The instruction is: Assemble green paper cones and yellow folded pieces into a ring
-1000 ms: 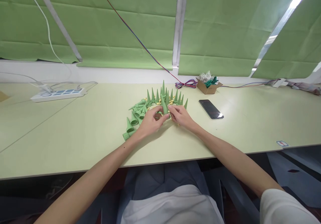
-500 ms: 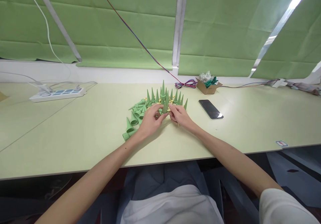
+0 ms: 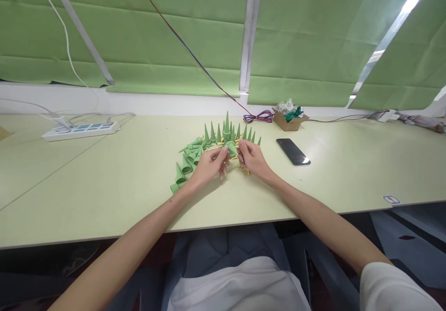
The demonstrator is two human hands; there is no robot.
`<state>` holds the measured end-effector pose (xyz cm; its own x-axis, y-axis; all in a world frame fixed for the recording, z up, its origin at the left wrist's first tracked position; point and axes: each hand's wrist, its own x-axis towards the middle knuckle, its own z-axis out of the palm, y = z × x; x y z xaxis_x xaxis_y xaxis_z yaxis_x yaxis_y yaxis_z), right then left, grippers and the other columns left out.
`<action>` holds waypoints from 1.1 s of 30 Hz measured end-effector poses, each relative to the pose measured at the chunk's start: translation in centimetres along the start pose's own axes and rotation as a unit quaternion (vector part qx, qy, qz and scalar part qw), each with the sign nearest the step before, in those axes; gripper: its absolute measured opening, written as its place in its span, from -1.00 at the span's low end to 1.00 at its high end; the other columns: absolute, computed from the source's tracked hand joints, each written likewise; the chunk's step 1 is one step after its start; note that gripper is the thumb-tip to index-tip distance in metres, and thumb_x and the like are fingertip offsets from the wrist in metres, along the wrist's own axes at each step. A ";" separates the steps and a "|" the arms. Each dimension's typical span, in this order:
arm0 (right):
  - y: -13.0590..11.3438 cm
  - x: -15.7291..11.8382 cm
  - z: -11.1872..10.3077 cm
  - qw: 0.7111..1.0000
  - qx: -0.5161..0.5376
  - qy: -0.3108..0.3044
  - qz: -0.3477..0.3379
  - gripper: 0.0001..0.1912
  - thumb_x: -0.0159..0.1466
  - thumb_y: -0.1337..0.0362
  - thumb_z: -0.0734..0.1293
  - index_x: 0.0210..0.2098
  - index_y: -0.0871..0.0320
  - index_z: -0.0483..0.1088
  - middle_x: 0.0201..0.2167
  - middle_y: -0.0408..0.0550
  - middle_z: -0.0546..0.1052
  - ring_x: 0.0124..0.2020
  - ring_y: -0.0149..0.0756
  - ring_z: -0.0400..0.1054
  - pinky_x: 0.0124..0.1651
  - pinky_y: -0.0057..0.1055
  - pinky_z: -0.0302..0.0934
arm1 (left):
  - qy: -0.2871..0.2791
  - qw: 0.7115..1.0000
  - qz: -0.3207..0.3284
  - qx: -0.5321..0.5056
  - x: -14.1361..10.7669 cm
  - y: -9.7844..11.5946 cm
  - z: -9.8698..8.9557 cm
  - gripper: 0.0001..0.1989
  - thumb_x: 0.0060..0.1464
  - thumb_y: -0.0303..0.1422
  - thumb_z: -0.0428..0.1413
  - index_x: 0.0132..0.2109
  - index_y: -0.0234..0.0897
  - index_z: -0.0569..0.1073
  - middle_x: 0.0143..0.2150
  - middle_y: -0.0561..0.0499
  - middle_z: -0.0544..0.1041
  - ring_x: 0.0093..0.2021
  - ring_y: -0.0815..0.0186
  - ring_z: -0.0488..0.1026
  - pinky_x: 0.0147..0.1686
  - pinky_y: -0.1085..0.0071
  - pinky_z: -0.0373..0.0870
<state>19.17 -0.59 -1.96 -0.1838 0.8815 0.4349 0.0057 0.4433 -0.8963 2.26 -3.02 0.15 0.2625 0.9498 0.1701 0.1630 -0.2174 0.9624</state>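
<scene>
Between my hands is a green cone (image 3: 231, 148), tilted with its tip pointing down to the right. My left hand (image 3: 210, 164) pinches its left side with thumb and fingers. My right hand (image 3: 253, 158) is closed at its right side; whether it also holds a small yellow piece is hidden. Behind them several green cones (image 3: 213, 133) stand upright in an arc. More green cones (image 3: 186, 166) lie or stand to the left of my left hand. Small yellow pieces (image 3: 247, 171) lie on the table beside and below my right hand.
A black phone (image 3: 293, 151) lies right of the cones. Behind it are a small cardboard box (image 3: 291, 123) with plastic and green material and a coiled cable (image 3: 258, 116). A white power strip (image 3: 81, 131) lies at the back left. The table's front edge (image 3: 230, 226) runs before my body.
The cone between my hands has turned from upright to tilted, its tip now down to the right. My hands have shifted slightly, and more yellow pieces show below my right hand.
</scene>
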 end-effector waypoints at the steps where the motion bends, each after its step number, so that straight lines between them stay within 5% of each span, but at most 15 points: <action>1: -0.1 -0.1 0.0 1.000 -0.015 -0.006 -0.007 -0.47 0.38 -0.18 0.17 -0.49 0.11 0.18 -0.66 -0.27 0.19 -0.68 -0.49 0.05 -0.61 -0.47 -0.01 | -0.017 1.000 -0.014 -0.023 0.0 0.1 0.0 -0.47 0.19 0.11 0.06 -0.40 -0.31 0.40 -0.43 -0.03 0.47 -0.59 0.37 0.40 -0.62 0.40 0.34; 7: -0.4 -0.4 -0.2 0.995 -0.083 -0.036 -0.034 -0.47 0.40 -0.17 0.13 -0.49 0.10 0.15 -0.65 -0.22 0.23 -0.60 -0.44 0.11 -0.52 -0.46 0.04 | -0.063 0.993 -0.029 -0.094 -0.3 0.4 -0.1 -0.51 0.15 0.08 0.13 -0.36 -0.33 0.44 -0.50 0.01 0.42 -0.55 0.38 0.40 -0.61 0.46 0.32; 12: -0.4 -0.5 -0.2 0.996 -0.079 -0.042 -0.030 -0.45 0.39 -0.20 0.13 -0.50 0.09 0.15 -0.67 -0.23 0.21 -0.61 -0.42 0.10 -0.52 -0.44 0.03 | -0.058 0.997 -0.011 -0.052 -0.3 0.3 -0.3 -0.53 0.17 0.06 0.12 -0.38 -0.30 0.40 -0.59 0.06 0.40 -0.59 0.37 0.38 -0.58 0.44 0.32; 21: 0.0 -0.3 -0.2 0.996 -0.073 -0.045 0.002 -0.36 0.36 -0.23 0.13 -0.63 0.10 0.11 -0.77 -0.23 0.16 -0.69 -0.46 0.07 -0.56 -0.44 0.01 | -0.017 0.995 0.057 0.075 -0.6 0.1 -0.4 -0.66 0.14 -0.06 0.18 -0.30 -0.26 0.38 -0.64 0.14 0.37 -0.64 0.37 0.31 -0.53 0.41 0.26; 28: 0.0 0.0 0.0 0.995 -0.091 -0.035 0.018 -0.33 0.35 -0.20 0.14 -0.72 0.09 0.04 -0.81 -0.21 0.14 -0.70 -0.47 0.06 -0.57 -0.44 -0.01 | 0.035 0.986 0.118 0.114 -0.3 -1.1 -0.2 -0.64 0.09 -0.18 0.22 -0.05 -0.30 0.47 -0.24 -0.02 0.48 -0.57 0.41 0.37 -0.55 0.40 0.30; 33: -0.1 0.0 0.1 0.997 -0.069 -0.025 0.018 -0.35 0.37 -0.19 0.15 -0.69 0.10 0.09 -0.79 -0.21 0.18 -0.70 -0.47 0.07 -0.58 -0.45 -0.01 | 0.044 0.985 0.097 0.138 -0.4 -0.6 0.1 -0.64 0.14 -0.19 0.19 0.02 -0.29 0.43 -0.46 0.09 0.43 -0.60 0.40 0.31 -0.55 0.41 0.28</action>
<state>19.12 -0.65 -1.90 -0.2300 0.8893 0.3952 0.1477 0.4333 -0.8891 2.11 -3.26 -0.52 0.2334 0.8973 0.3748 0.3735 -0.4386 0.8174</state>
